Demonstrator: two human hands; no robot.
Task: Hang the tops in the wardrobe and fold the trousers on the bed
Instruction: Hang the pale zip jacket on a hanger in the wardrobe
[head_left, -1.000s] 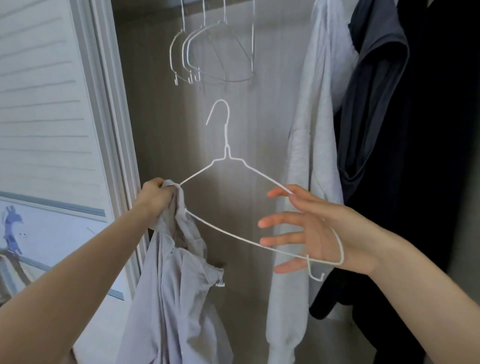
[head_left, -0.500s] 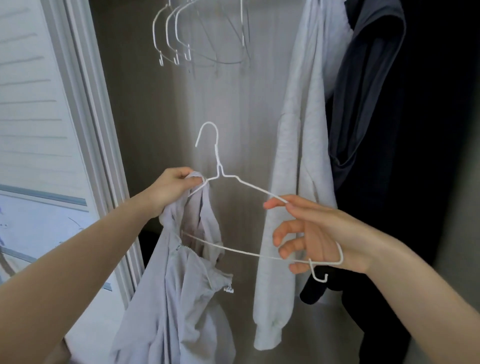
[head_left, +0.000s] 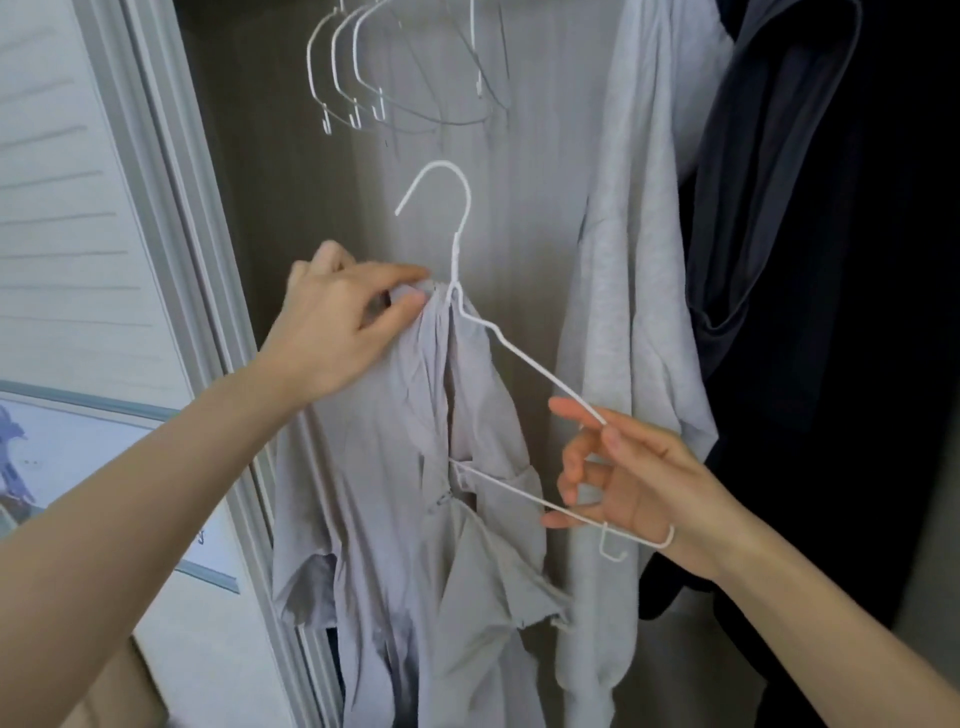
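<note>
Wardrobe interior (head_left: 291, 171) fills the background, its pale brown back panel rising behind a white sliding door frame (head_left: 171, 218) on the left. At centre, a pale lilac-grey top (head_left: 395, 519) hangs crumpled and creased, its fabric gathered at the neck of a white wire hanger (head_left: 524, 364) and falling in loose folds to the bottom edge of view. One hanger is in hand; its hook points up and curls to the left, while its long axis tilts, running from the neck down to the right. The left hand (head_left: 337, 332) pinches the top's gathered fabric just beside the hanger's neck, thumb and forefinger closed on the cloth. The right hand (head_left: 639, 483) holds the hanger's right end, fingers curled around the upper arm and lower bar. Above, empty wire hangers (head_left: 363, 73) hang in a cluster; three white ones are plain, with thinner dark wires behind that I cannot count. Further right hang one light grey garment (head_left: 628, 260) and dark garments (head_left: 779, 182) beside it.
</note>
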